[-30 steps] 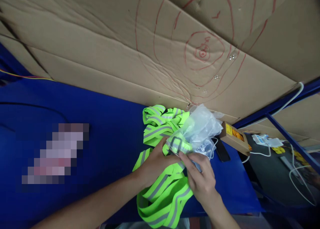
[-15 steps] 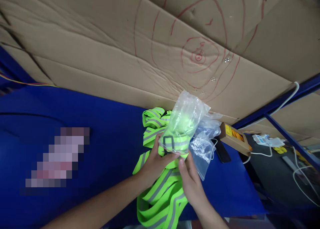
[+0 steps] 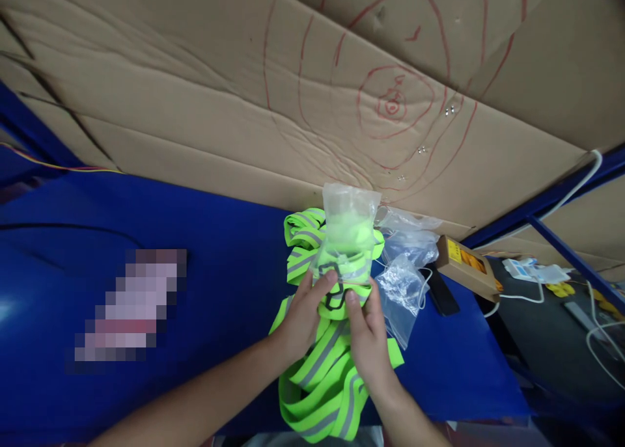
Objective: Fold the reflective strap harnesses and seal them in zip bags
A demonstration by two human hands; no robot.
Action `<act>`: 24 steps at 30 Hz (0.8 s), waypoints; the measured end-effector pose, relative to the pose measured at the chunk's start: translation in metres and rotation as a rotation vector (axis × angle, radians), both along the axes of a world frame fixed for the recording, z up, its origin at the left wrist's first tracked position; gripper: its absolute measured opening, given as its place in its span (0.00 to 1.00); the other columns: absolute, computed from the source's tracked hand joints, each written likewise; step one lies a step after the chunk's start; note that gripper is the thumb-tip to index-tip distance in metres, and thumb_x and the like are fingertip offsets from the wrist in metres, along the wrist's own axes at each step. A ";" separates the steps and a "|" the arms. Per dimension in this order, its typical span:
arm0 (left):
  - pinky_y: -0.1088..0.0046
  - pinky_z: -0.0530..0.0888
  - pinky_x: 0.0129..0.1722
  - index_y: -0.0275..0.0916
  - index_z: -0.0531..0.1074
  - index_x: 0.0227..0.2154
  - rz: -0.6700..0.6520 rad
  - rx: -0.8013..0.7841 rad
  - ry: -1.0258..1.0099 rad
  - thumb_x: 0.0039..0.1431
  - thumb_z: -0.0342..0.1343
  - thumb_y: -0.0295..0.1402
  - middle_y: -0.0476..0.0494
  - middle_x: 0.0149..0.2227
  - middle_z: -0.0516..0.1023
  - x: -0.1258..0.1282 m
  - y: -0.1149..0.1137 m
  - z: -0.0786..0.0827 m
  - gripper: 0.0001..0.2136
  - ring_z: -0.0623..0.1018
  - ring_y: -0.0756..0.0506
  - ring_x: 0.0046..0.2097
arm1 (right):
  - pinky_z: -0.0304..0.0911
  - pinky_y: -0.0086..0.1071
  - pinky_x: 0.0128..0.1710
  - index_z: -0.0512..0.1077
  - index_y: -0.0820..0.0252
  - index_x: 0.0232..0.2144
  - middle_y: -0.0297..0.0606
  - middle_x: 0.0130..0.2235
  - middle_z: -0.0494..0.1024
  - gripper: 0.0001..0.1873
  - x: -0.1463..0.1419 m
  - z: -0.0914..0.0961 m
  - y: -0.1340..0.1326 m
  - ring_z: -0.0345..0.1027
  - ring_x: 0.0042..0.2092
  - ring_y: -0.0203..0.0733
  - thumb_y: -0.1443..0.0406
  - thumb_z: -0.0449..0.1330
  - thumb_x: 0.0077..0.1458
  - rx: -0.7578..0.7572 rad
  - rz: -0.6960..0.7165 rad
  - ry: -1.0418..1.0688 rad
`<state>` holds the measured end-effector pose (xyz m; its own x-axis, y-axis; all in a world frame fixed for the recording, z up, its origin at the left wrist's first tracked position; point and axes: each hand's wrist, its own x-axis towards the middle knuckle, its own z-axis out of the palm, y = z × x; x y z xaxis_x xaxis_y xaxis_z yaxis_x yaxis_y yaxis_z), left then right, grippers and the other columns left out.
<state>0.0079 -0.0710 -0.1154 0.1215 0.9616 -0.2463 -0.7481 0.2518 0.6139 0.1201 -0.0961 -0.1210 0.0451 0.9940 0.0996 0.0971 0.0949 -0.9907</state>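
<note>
A clear plastic bag (image 3: 351,203) stands upright between my hands, with a folded neon-green reflective strap (image 3: 360,265) showing through it. At the bag's lower end, part of the strap and its black buckle (image 3: 336,297) stick out. My left hand (image 3: 301,320) is closed on the left side, its thumb on the buckle. From the right, my right hand (image 3: 367,336) grips the strap and the bag's edge, thumb in front. The fingers behind are hidden. More loose green strap (image 3: 317,369) with a grey stripe lies in loops beneath both hands.
Other green straps (image 3: 300,239) lie behind the bag. To the right are crumpled plastic bags (image 3: 403,284), a black phone-like object (image 3: 443,291) and a cardboard box (image 3: 466,268). A blurred-out item (image 3: 131,304) lies left on the blue table (image 3: 229,258). A cardboard wall (image 3: 195,95) stands behind.
The bag has gone from tilted right to nearly upright. More of the strap and buckle now shows below its lower edge, and my left thumb has moved up onto the buckle.
</note>
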 end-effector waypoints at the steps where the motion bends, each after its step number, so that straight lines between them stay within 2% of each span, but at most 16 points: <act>1: 0.59 0.69 0.64 0.42 0.71 0.59 -0.004 0.034 -0.009 0.53 0.71 0.44 0.41 0.57 0.80 -0.001 0.001 0.003 0.32 0.75 0.35 0.63 | 0.65 0.41 0.63 0.59 0.54 0.67 0.44 0.61 0.75 0.29 0.002 0.000 0.002 0.71 0.60 0.47 0.52 0.56 0.69 0.004 -0.006 0.007; 4: 0.61 0.68 0.64 0.42 0.73 0.56 -0.045 0.129 -0.012 0.53 0.70 0.37 0.42 0.56 0.81 -0.006 0.005 0.012 0.27 0.75 0.36 0.62 | 0.63 0.42 0.65 0.62 0.55 0.66 0.44 0.61 0.75 0.29 0.008 -0.002 0.008 0.70 0.62 0.47 0.53 0.58 0.68 0.021 -0.026 0.010; 7: 0.62 0.69 0.62 0.40 0.75 0.52 -0.089 0.151 0.047 0.51 0.70 0.32 0.43 0.53 0.82 -0.015 0.010 0.018 0.24 0.77 0.36 0.60 | 0.62 0.44 0.66 0.62 0.54 0.67 0.44 0.62 0.75 0.30 0.013 -0.004 0.011 0.68 0.64 0.48 0.53 0.58 0.68 0.018 -0.027 0.049; 11: 0.62 0.69 0.62 0.43 0.74 0.56 -0.134 0.169 0.151 0.49 0.70 0.30 0.45 0.54 0.82 -0.022 0.015 0.018 0.28 0.76 0.35 0.60 | 0.60 0.47 0.67 0.62 0.55 0.68 0.45 0.63 0.74 0.31 0.016 -0.001 0.011 0.66 0.65 0.50 0.53 0.59 0.68 0.055 -0.064 -0.025; 13: 0.60 0.67 0.65 0.44 0.74 0.58 -0.146 0.211 0.140 0.53 0.69 0.35 0.43 0.57 0.80 -0.021 0.016 0.015 0.28 0.74 0.35 0.63 | 0.60 0.47 0.68 0.62 0.55 0.68 0.45 0.63 0.74 0.31 0.017 0.002 0.011 0.66 0.66 0.50 0.53 0.59 0.68 0.078 -0.071 -0.061; 15: 0.59 0.65 0.67 0.42 0.74 0.59 -0.135 0.250 0.098 0.61 0.64 0.45 0.40 0.59 0.78 -0.017 0.016 0.012 0.25 0.72 0.36 0.65 | 0.61 0.46 0.67 0.62 0.55 0.69 0.45 0.63 0.75 0.31 0.017 0.004 0.011 0.67 0.65 0.49 0.54 0.59 0.68 0.085 -0.053 -0.068; 17: 0.60 0.64 0.68 0.41 0.74 0.59 -0.094 0.281 0.101 0.65 0.60 0.51 0.39 0.61 0.77 -0.013 0.015 0.008 0.25 0.72 0.37 0.66 | 0.62 0.45 0.66 0.61 0.56 0.69 0.45 0.64 0.74 0.32 0.017 0.005 0.012 0.67 0.65 0.49 0.54 0.59 0.68 0.090 -0.037 -0.074; 21: 0.62 0.68 0.66 0.42 0.74 0.59 -0.029 0.335 0.253 0.61 0.64 0.51 0.41 0.61 0.77 -0.008 0.012 0.003 0.28 0.73 0.36 0.64 | 0.60 0.45 0.69 0.62 0.55 0.68 0.43 0.67 0.70 0.31 0.020 0.004 0.015 0.64 0.68 0.48 0.53 0.59 0.68 0.075 -0.040 -0.043; 24: 0.64 0.69 0.64 0.42 0.74 0.59 -0.003 0.340 0.325 0.60 0.65 0.52 0.42 0.60 0.78 -0.007 0.010 0.001 0.29 0.74 0.36 0.63 | 0.60 0.45 0.68 0.63 0.53 0.68 0.42 0.67 0.70 0.31 0.022 0.002 0.018 0.65 0.67 0.49 0.54 0.61 0.67 0.046 -0.014 0.057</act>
